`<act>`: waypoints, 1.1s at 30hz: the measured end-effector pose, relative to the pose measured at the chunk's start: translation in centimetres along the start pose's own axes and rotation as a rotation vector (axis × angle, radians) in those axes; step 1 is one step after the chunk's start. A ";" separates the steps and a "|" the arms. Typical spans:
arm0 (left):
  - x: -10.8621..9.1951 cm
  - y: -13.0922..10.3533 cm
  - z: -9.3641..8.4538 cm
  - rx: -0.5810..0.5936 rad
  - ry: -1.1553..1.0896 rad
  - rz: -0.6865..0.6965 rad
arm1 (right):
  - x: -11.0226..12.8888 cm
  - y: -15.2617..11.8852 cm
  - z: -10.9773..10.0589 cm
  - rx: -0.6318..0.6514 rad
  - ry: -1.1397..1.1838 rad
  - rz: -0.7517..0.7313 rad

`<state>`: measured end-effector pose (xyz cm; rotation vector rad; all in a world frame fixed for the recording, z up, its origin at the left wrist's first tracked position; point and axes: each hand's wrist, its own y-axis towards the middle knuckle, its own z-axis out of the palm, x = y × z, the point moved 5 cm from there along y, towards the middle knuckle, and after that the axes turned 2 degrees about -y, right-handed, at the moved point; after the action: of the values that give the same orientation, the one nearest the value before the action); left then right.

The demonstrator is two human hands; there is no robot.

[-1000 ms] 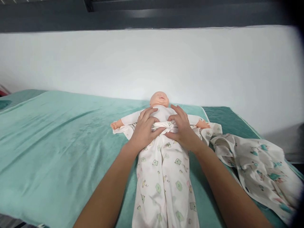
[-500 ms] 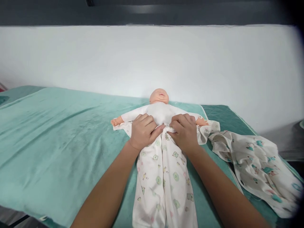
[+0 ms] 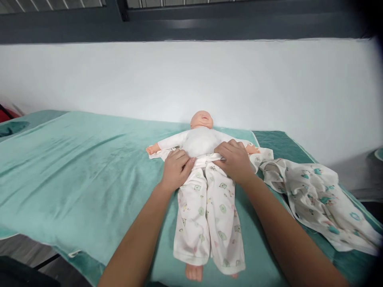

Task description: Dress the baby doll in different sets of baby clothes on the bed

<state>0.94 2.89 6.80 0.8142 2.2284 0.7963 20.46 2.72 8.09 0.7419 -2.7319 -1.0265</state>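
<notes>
A baby doll (image 3: 198, 142) with a white cloth body lies on its back, arms spread and head toward the wall. White printed baby pants (image 3: 193, 217) cover its legs, and bare toes show below the left cuff. My left hand (image 3: 177, 169) grips the waistband at the doll's belly on the left, thumb along the edge. On the other side my right hand (image 3: 235, 162) is closed on the same waistband, fingers over the top. Beneath the doll's arms, parts of a printed garment (image 3: 266, 154) stick out.
Another white printed baby garment (image 3: 320, 195) lies crumpled at the right. A light green sheet (image 3: 74, 179) covers the bed, with darker green quilted cloth (image 3: 278, 145) at the right. Behind are a white wall (image 3: 179, 79) and a dark metal beam (image 3: 191, 30).
The pants have come up along the doll's legs, so the cuffs and toes now show. My hands have moved slightly apart, still on the waistband. The view has tilted up a little.
</notes>
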 end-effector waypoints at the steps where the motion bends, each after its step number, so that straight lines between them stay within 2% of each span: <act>1: -0.1 -0.3 -0.1 0.014 -0.001 -0.005 | 0.1 -0.1 -0.1 0.016 -0.006 -0.001; 15: -0.9 -0.8 0.3 0.000 0.215 0.073 | 1.4 -4.2 -2.0 0.061 0.010 0.083; 23: -0.5 -0.8 0.1 -0.032 0.094 0.010 | 1.5 -4.8 -2.0 0.067 0.138 0.180; 29: -0.3 -0.6 -0.1 -0.039 -0.015 -0.040 | 0.8 -6.3 -1.7 -0.053 0.449 0.270; 33: 0.0 -0.7 -0.3 -0.041 -0.104 -0.084 | -0.6 -6.9 -1.2 -0.165 0.616 0.436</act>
<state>0.51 2.36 6.51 0.7208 2.1326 0.7402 24.09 -2.20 4.54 0.3302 -2.1114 -0.7512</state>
